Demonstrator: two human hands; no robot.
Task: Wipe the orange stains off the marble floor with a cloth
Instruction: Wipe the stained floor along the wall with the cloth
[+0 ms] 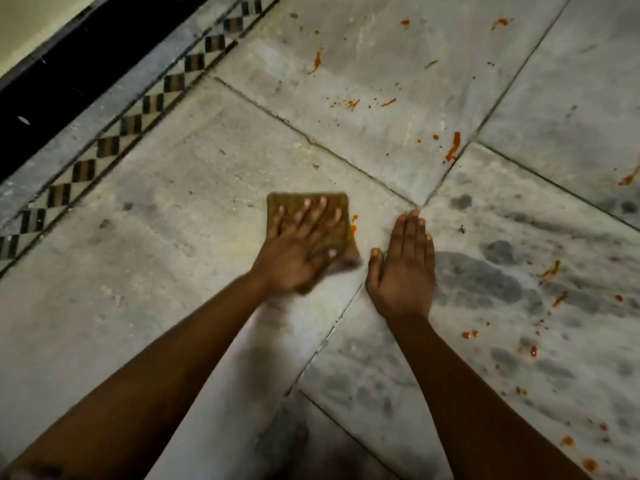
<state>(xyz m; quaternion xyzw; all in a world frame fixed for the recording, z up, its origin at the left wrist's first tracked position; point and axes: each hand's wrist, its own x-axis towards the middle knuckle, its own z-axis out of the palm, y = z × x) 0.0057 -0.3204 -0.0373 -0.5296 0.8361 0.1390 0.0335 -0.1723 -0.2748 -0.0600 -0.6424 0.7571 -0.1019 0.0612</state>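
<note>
A folded brown cloth [308, 230] lies on the grey marble floor [173, 306], an orange stain [353, 226] at its right edge and more stains scattered to the right. A checkered border strip [131, 123] runs along a dark skirting. The left hand [298, 251] presses the cloth with splayed straight fingers; the right hand [403, 268] rests flat, fingers together, on the floor just beside it.

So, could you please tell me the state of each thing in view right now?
cloth: folded square, flat on floor.
left hand: fingers spread, pressing cloth.
right hand: flat on bare floor.
orange stains: still scattered, mostly right.
marble floor: partly dirty.
</note>
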